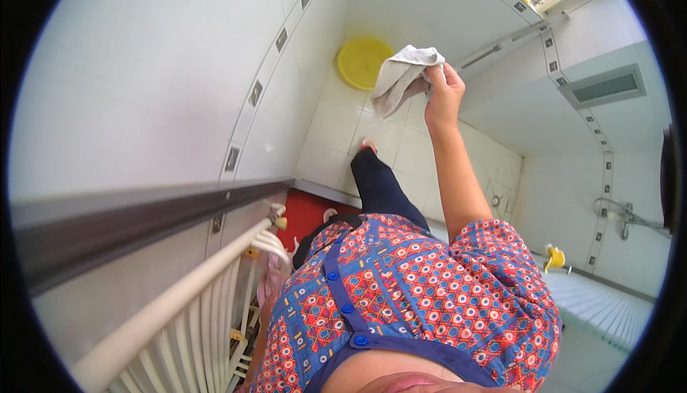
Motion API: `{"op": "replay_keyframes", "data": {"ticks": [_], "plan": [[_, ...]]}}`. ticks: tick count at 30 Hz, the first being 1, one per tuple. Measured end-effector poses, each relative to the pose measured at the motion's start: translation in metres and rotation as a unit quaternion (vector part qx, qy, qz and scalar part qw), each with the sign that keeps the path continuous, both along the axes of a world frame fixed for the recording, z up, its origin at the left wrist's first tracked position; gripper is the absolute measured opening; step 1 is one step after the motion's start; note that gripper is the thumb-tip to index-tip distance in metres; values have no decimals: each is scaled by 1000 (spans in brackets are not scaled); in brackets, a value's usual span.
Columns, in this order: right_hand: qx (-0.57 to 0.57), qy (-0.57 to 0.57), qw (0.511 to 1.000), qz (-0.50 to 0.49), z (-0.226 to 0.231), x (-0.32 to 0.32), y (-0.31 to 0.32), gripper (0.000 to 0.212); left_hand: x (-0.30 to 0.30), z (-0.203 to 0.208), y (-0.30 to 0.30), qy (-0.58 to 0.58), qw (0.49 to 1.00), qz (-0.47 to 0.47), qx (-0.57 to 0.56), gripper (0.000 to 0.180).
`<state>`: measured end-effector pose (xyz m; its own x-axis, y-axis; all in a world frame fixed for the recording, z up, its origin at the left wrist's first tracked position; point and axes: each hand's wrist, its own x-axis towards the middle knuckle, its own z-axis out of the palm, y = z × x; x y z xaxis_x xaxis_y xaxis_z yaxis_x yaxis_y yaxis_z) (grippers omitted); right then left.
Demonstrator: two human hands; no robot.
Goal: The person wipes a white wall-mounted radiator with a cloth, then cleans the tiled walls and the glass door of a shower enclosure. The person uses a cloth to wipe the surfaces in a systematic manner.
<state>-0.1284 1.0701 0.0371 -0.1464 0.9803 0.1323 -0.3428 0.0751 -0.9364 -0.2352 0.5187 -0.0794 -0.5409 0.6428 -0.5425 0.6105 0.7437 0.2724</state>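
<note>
The right hand (444, 98) was clamped on the edge of a grey cloth (402, 77). The step in hand appeared to be holding it out; the next move seemingly called for a steady pinch. The cloth hung left of the grip. A yellow basin (356, 65) stood beyond. The left hand was not visible.
</note>
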Motion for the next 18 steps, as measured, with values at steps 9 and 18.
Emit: {"op": "replay_keyframes", "data": {"ticks": [9,18], "plan": [[-176,160,969,63,-90,12,140,32,-17,30,76,-80,973,9,-216,28],[-389,377,813,211,-115,-22,203,56,-79,97,288,36,981,-21,-189,28]]}}
